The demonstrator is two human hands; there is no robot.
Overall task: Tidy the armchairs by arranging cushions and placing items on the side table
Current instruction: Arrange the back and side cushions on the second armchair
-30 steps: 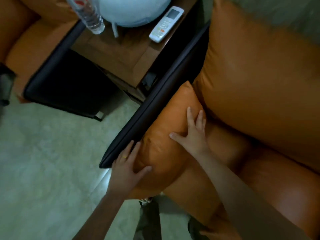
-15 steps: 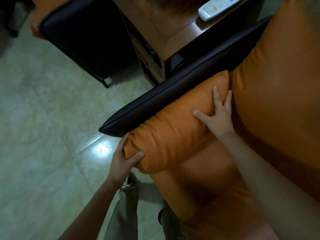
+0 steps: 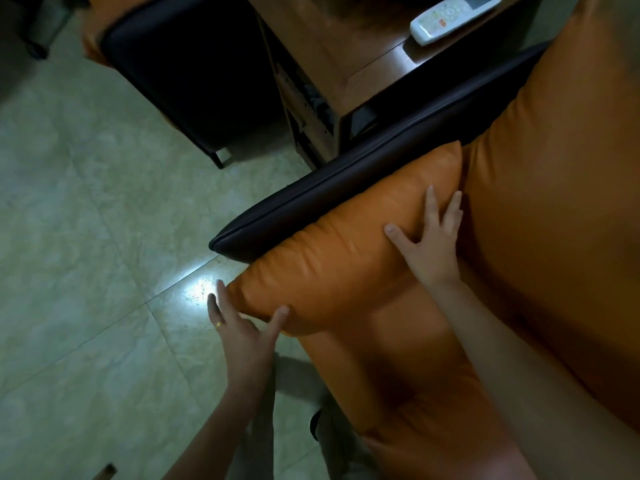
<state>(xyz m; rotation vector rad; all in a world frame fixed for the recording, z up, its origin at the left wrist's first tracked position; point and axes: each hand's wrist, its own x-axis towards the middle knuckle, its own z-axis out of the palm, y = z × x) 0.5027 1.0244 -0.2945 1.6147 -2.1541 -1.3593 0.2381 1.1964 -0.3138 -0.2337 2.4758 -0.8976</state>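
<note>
An orange leather arm cushion [image 3: 349,244] lies along the black armrest [image 3: 311,199] of the orange armchair [image 3: 561,188]. My left hand [image 3: 242,330] is at the cushion's front end, fingers spread, thumb touching its lower corner. My right hand [image 3: 433,244] lies flat on the cushion's back part, fingers apart, close to the big back cushion. A white remote control [image 3: 450,15] lies on the wooden side table [image 3: 346,53] behind the armrest.
A second armchair with a black side panel [image 3: 194,71] stands left of the side table. Pale green floor tiles [image 3: 86,237] fill the left half. My legs and trousers [image 3: 294,427] are at the seat's front edge.
My left hand has loosened from gripping the cushion's front end and now has its fingers spread beside it. The view has shifted slightly; the right hand stays pressed on the cushion.
</note>
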